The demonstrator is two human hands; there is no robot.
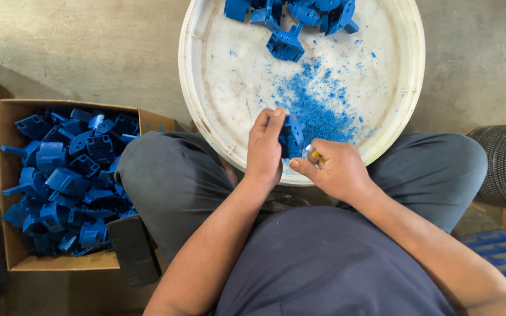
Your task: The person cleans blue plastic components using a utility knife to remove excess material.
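Over the white tub, the left hand pinches a blue part tight; the right hand, fingers curled around a small tool, should scrape gently.

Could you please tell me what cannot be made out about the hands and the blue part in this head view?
- Tool in the right hand: only a small yellow tip shows; the fingers hide the rest.
- Blue part in the left hand: its near side is covered by the hand.
- Blue parts on the white tray: cut off by the top edge.

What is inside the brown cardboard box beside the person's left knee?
The brown cardboard box is heaped with blue moulded plastic parts. They cover its bottom, so what lies under them is not visible; a dark flat object overlaps its near corner.
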